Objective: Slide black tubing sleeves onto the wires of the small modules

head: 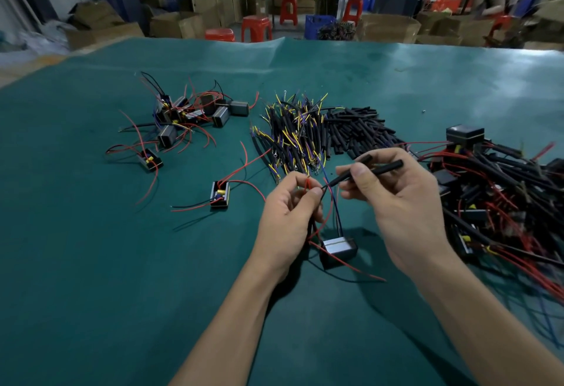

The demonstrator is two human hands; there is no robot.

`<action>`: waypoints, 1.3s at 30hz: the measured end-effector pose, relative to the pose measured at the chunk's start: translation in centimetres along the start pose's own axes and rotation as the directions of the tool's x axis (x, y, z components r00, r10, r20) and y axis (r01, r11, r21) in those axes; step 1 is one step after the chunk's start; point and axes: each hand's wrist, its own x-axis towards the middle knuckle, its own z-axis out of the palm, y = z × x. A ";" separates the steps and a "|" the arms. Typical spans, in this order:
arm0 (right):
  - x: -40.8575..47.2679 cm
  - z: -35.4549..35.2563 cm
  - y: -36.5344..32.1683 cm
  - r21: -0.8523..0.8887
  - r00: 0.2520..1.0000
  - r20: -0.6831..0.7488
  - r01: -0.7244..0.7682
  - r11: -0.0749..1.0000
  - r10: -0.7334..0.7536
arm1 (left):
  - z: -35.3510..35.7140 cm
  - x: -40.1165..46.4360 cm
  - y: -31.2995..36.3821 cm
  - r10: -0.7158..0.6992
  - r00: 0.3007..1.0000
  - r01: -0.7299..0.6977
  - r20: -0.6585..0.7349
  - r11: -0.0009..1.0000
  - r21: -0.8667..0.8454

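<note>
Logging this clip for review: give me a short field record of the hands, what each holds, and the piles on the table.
left hand: pinches thin red and black wires of a small black box module hanging below
right hand: pinches a black tubing sleeve, its tip at the wire ends
sleeve state: not yet slid down the wires
centre pile: loose black sleeves beside yellow-tipped sleeved wires
left pile: modules with bare red wires
right pile: modules with black sleeves
surface: green table mat

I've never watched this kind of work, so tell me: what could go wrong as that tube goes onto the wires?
The right hand aims a black tube at thin wire ends pinched by the left hand; a wire could miss or bend. The small box hangs from those wires, so tugging might strain them. Loose red wires nearby could snag.
</note>
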 end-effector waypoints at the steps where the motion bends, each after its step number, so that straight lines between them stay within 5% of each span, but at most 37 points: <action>1: 0.1 -0.1 -0.1 0.025 1.000 -0.014 0.000 1.000 0.000 | 0.0 0.0 0.0 0.000 1.000 0.000 -0.003 1.000 -0.003; 12: -0.2 -0.2 -0.6 -0.155 0.993 0.063 0.105 0.982 -0.096 | -0.1 -0.1 -0.1 0.020 1.000 -0.021 0.007 0.998 0.058; 20: -0.3 -0.3 -0.1 -0.265 0.996 -0.034 0.072 0.962 -0.084 | -0.1 0.0 -0.1 0.027 0.999 -0.028 0.016 0.999 0.038; 27: -0.2 0.1 -0.6 0.211 0.984 -0.054 -0.153 0.965 0.167 | 0.0 0.0 0.0 0.027 0.999 -0.027 0.020 0.999 0.017; 35: -0.3 0.0 0.1 -0.092 0.999 0.004 -0.031 0.995 0.032 | 0.0 0.0 0.1 0.033 0.999 -0.034 0.021 0.998 0.053; 39: -0.4 0.2 0.2 -0.053 0.996 -0.005 -0.087 0.995 0.087 | 0.0 -0.1 0.0 0.003 1.000 -0.005 0.025 0.997 0.080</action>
